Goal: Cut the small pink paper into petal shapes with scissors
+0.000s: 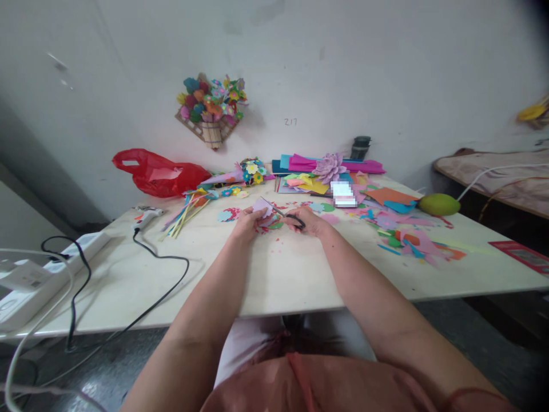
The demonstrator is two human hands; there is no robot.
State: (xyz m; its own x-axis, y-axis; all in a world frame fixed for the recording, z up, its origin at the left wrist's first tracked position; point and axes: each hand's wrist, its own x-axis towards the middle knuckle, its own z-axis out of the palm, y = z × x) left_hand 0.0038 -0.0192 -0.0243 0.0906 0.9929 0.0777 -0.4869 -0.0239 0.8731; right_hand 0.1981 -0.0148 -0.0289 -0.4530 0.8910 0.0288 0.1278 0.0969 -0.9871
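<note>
Both hands work mid-cut: left hand [247,220] pinches lilac paper [262,205], right hand [307,222] grips black-handled scissors [293,220], trimmings [274,226] already scattered.

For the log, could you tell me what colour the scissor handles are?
Black scissor handles, in the right hand; head view.

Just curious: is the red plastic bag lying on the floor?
No, the red plastic bag lies on the table, by the wall.

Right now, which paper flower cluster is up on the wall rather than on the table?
The bouquet in the woven holder, hung left of the scribbled number. The purple flower and the small cone bunch lie on the table.
</note>
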